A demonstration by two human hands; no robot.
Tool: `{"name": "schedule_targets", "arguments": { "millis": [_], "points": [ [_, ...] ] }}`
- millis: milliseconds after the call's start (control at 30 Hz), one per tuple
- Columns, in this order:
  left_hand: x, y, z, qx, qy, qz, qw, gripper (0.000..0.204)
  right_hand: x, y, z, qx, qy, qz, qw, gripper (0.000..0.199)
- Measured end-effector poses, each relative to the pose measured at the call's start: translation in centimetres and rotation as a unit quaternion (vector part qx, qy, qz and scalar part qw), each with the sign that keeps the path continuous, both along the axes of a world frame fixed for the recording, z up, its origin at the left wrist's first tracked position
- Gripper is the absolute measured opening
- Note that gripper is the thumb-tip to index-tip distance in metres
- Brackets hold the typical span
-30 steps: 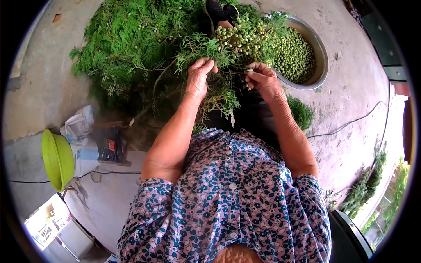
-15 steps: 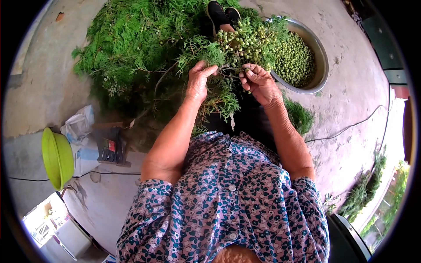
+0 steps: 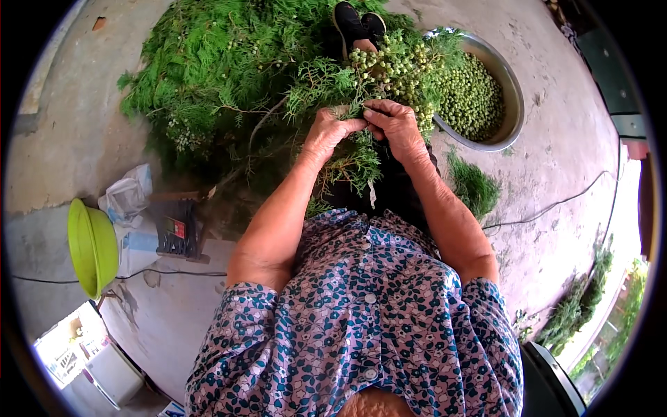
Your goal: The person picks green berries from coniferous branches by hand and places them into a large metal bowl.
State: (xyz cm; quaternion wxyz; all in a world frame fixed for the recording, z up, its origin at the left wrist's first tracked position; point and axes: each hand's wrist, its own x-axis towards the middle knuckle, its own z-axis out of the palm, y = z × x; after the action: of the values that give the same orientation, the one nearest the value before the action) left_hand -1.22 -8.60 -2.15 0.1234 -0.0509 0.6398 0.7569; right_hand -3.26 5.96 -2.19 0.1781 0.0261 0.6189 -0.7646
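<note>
A leafy evergreen branch (image 3: 399, 73) bearing clusters of pale green cones lies across my lap. My left hand (image 3: 332, 132) is closed around its stem, thumb pointing right. Close against it, my right hand (image 3: 394, 126) pinches at the same branch; the fingertips of both hands nearly meet, and what exactly lies between the right fingers is too small to make out. Beyond my right hand stands a round metal basin (image 3: 515, 104), holding many small green cones (image 3: 476, 97). Green sprigs (image 3: 351, 167) hang below my hands.
A large heap of cut evergreen branches (image 3: 201, 69) covers the floor ahead and left. At the left are a lime-green tub (image 3: 94, 250), a white plastic bag (image 3: 128, 194) and a dark stool-like object (image 3: 179, 226). A cable (image 3: 549, 208) crosses the floor at right; a small green clump (image 3: 472, 184) lies nearby.
My right hand has moved left, up against my left hand, which has shifted slightly right and lower. The branch stays in my grasp.
</note>
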Motion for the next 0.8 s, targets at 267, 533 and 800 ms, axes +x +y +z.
{"name": "schedule_targets", "arguments": {
  "millis": [267, 533, 800],
  "points": [
    [-0.6, -1.6, -2.2, 0.087, -0.043, 0.066, 0.993, 0.012, -0.7, 1.1, -0.5, -0.056, -0.074, -0.024, 0.995, 0.011],
    [-0.4, -2.1, -2.6, 0.211, -0.064, 0.1, 0.97, 0.016, -0.4, 2.0, -1.3, -0.198, -0.114, -0.025, 0.973, 0.008],
    [0.1, -1.2, -1.9, 0.153, -0.044, 0.072, 0.985, 0.018, 0.4, -1.5, -1.5, -0.072, -0.088, 0.043, 0.993, 0.011]
  ]
}}
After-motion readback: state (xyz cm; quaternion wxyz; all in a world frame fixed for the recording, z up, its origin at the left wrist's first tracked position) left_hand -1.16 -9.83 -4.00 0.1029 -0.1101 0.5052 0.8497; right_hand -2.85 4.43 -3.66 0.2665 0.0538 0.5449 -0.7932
